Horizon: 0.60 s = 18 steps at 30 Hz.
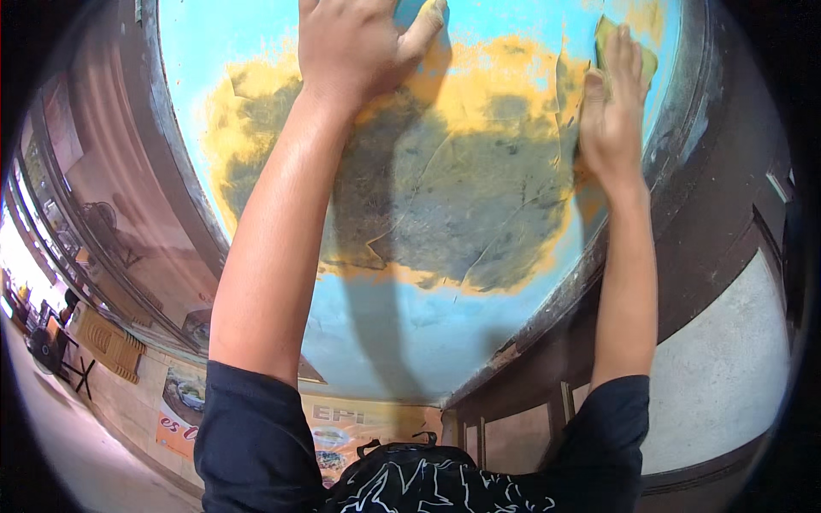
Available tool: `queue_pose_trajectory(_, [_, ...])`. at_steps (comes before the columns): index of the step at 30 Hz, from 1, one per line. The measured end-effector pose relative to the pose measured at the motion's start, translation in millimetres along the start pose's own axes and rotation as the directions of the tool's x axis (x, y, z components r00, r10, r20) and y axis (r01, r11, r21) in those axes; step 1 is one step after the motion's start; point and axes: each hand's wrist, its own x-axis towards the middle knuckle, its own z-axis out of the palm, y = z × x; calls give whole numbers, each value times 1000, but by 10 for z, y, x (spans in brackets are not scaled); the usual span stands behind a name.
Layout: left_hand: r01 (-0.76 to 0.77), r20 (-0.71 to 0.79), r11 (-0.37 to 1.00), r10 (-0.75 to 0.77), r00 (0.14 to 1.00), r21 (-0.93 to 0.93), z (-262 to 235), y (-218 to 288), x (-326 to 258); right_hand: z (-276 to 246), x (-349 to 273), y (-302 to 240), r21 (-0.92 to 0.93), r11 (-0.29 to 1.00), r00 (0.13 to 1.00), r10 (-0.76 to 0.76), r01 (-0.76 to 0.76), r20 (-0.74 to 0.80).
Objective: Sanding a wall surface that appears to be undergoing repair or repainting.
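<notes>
The left hand (355, 51) is over the turquoise panel (231, 30); its fingertips leave the view, so I cannot tell whether it grips anything. An orange-and-grey patch (453, 179) covers mid-panel. The right hand (611, 120) holds a yellow-green sheet (649, 65) flat at upper right; pushing farther right could snag it on the dark frame (694, 111).

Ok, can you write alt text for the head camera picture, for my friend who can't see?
A person's right hand holds a yellow-green pad against a blue panel with a big orange-and-grey patch. The left hand is raised over the panel too, partly cut off by the picture's top edge.
</notes>
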Motion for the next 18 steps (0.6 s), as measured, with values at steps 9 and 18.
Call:
queue_pose_trajectory(9, [-3,-40,1000,2,999,-24,16,-32,-61,-109,335,100,-41,997,998,-68,68,-4])
queue_pose_trajectory(18, [-12,-55,1000,13,998,16,-141,-124,-99,-43,78,-90,-96,993,998,-70,70,11])
